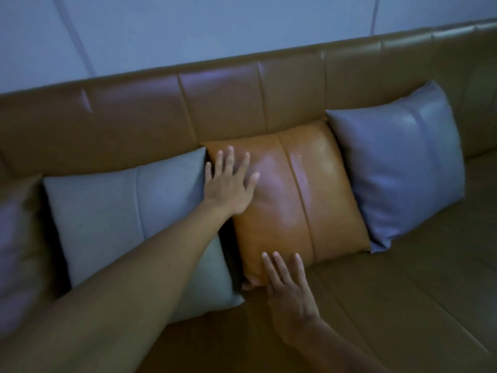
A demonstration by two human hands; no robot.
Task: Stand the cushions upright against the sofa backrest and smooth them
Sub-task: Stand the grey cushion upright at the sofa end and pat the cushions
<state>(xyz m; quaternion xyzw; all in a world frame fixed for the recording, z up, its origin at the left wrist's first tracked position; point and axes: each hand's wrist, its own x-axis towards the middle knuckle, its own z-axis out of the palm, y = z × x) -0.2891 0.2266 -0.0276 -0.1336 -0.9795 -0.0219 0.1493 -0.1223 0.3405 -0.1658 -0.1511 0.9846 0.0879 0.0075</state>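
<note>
- The orange cushion (293, 200) sits in the middle of the frame. It leans back on the sofa backrest (215, 103).
- A grey cushion (129, 224) stands just beside it on the left of the frame. A blue-grey cushion (403, 168) stands on the right, touching its edge.
- The left hand (228, 184) lies flat on the top left part of the orange cushion. Its fingers are spread wide and it holds nothing.
- The right hand (287, 286) is at the bottom edge of the orange cushion, low in the frame. It is open with fingers straight, resting on the cushion and gripping nothing.
- The cushion looks soft and puffy, so it should squash when pushed. It is most likely light.
- Its cover is shiny and smooth like leather, so flat hands may slide on it.
- A good place to hold it is by the side edges or corners. To smooth it, flat palms pressing on the front should work.
- It is not likely to break.
</note>
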